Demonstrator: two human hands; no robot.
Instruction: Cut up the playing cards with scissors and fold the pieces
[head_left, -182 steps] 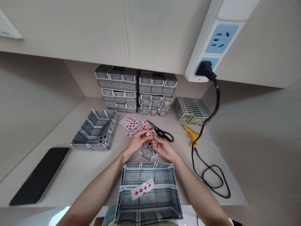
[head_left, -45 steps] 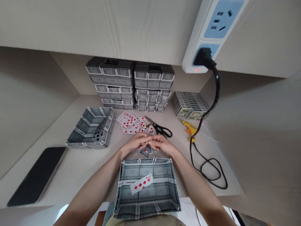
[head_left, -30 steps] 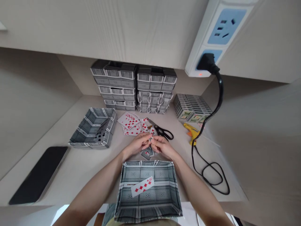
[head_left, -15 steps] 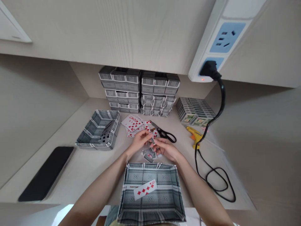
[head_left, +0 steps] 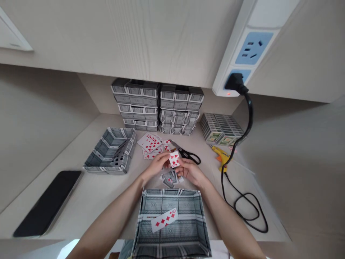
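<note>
A small piece of playing card with red hearts [head_left: 174, 159] is pinched between my left hand [head_left: 157, 164] and my right hand [head_left: 190, 170], its face turned up. Cut card pieces [head_left: 170, 178] lie just below my hands. Black-handled scissors [head_left: 189, 155] rest behind my right hand, and loose red-suit cards [head_left: 150, 143] are spread behind my left. Nearest to me, between my forearms, stands an open box made of cards [head_left: 172, 203], with a strip of red diamonds [head_left: 164, 220] inside.
Another card box [head_left: 105, 151] holding black-suit cards stands left, near a black phone-like slab [head_left: 47, 204]. Stacked card boxes [head_left: 138, 104] and card packs [head_left: 221, 127] stand behind. A yellow glue gun [head_left: 221, 157], its cord and a power strip [head_left: 245, 50] are right.
The card piece between my hands has turned, so its hearts now face up toward the camera. The whole view has shifted slightly.
</note>
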